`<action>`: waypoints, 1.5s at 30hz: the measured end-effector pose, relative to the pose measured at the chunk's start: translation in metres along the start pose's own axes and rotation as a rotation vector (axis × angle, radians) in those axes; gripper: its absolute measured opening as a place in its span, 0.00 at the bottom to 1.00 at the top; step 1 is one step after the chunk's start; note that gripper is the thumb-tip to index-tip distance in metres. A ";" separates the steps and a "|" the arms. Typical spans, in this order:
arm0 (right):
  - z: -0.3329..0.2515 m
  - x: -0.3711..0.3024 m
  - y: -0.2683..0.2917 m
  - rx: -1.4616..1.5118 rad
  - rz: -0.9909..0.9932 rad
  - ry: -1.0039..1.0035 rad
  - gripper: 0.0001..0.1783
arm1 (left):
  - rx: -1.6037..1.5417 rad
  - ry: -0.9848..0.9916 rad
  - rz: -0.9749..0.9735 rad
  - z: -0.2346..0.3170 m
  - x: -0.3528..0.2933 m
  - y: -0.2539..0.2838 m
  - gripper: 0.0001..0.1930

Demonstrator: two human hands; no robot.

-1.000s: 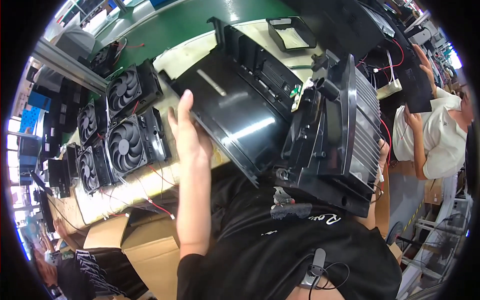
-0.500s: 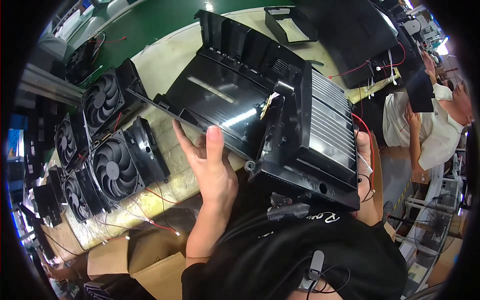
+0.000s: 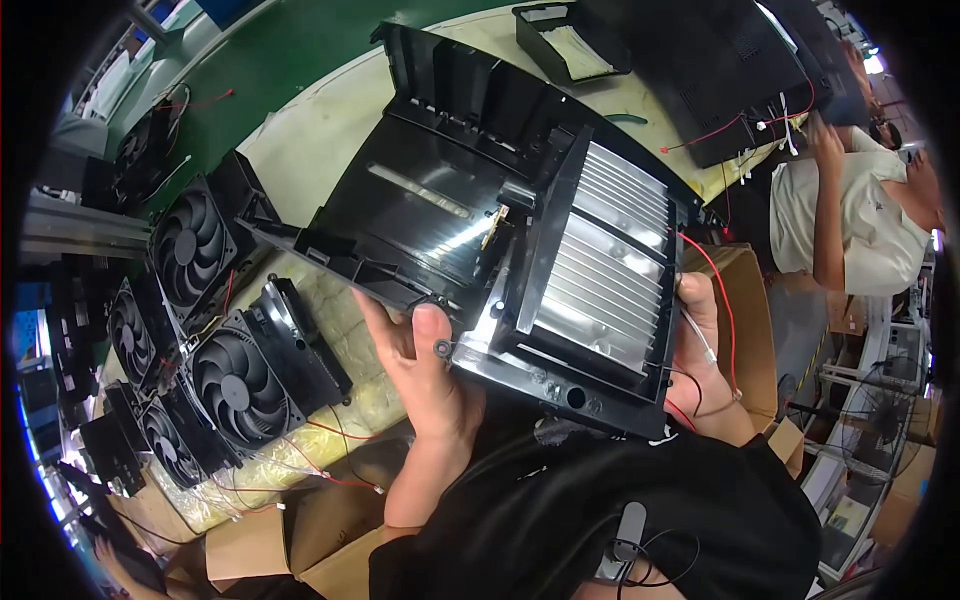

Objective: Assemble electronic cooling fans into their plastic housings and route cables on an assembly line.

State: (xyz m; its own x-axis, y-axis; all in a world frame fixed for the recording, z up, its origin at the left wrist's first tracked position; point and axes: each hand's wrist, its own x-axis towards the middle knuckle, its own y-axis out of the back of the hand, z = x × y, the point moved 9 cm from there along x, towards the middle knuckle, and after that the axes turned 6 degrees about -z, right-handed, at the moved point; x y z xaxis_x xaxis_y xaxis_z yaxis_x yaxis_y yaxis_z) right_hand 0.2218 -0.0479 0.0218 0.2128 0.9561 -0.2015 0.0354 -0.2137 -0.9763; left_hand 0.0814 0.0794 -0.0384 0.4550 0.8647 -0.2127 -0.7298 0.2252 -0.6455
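Observation:
A large black plastic housing (image 3: 420, 190) with a raised flap along its far side is held up in front of my body. A silver finned heat sink (image 3: 606, 270) sits in its right part, facing up. My left hand (image 3: 430, 375) supports the near left edge, thumb up against the rim and fingers partly hidden underneath. My right hand (image 3: 700, 325) grips the right side beside the heat sink, most of its fingers hidden. Near that hand, a red wire (image 3: 733, 310) and a white wire with a connector (image 3: 708, 350) hang from the housing.
Several black fan units (image 3: 235, 385) with loose wires stand on the plastic-covered table (image 3: 330, 85) at left. A black tray (image 3: 575, 45) and a large black panel (image 3: 700, 85) lie at the back. Cardboard boxes (image 3: 250, 545) are below; a person in a white shirt (image 3: 840, 215) is at right.
The housing has tipped and shifted slightly left, so its heat sink fins face up more. My left thumb has come to the housing's near edge; my right hand has moved left with it.

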 end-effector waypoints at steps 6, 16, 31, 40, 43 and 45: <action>-0.014 0.011 0.028 -0.007 0.021 0.056 0.32 | -0.079 -0.074 -0.006 0.002 0.005 -0.003 0.41; -0.020 0.018 0.044 -0.056 0.008 0.150 0.33 | -0.104 0.065 0.026 -0.004 0.001 0.003 0.41; -0.030 0.008 0.078 -0.241 0.146 0.137 0.35 | -0.055 0.101 -0.039 -0.010 0.001 -0.001 0.42; -0.023 0.015 0.063 -0.542 0.188 -0.012 0.43 | 0.038 0.103 0.135 -0.011 0.017 0.009 0.39; -0.038 0.004 0.059 -0.797 0.134 0.005 0.39 | -0.010 0.076 0.028 -0.001 0.022 -0.026 0.30; -0.051 -0.012 0.073 -0.844 0.206 -0.041 0.36 | -0.029 0.099 -0.009 -0.012 0.029 -0.023 0.34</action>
State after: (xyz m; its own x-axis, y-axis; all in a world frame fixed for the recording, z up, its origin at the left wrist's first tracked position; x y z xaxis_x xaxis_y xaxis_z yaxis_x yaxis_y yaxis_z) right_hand 0.2719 -0.0859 -0.0433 0.2598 0.8849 -0.3865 0.7158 -0.4452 -0.5380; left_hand 0.1177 0.0938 -0.0380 0.5109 0.8137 -0.2771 -0.7110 0.2189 -0.6683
